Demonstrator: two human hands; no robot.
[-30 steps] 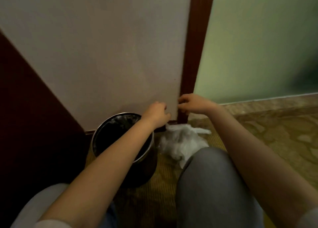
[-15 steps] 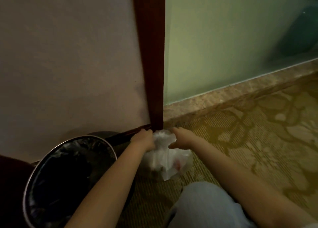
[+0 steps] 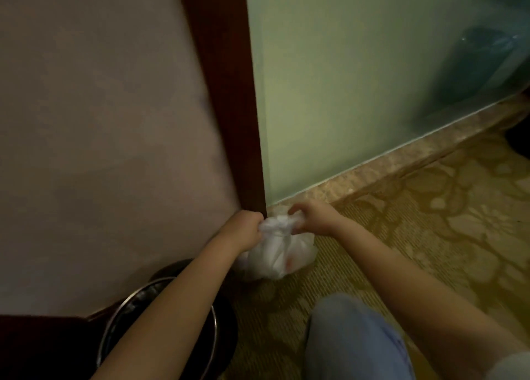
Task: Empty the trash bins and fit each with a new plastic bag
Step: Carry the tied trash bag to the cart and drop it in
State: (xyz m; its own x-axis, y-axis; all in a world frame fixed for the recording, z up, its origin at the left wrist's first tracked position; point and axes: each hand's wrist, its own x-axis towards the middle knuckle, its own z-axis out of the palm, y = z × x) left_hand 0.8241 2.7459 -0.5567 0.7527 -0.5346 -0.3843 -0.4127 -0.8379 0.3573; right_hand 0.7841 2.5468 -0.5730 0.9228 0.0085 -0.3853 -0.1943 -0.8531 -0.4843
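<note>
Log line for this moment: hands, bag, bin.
white bag: filled, on carpet | left hand: grips its top | right hand: grips its top | bin: upright, left of bag

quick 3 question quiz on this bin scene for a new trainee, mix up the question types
1. Fill in: the metal-rimmed bin shows under the person's ___ forearm.
2. Where is the white bag?
A. inside the bin
B. on the carpet, at the foot of the wooden post
C. on the person's knee
3. True or false: the left hand and the right hand both grip the gathered top of the white bag.

Key: 1 left; 2 B; 3 true.
</note>
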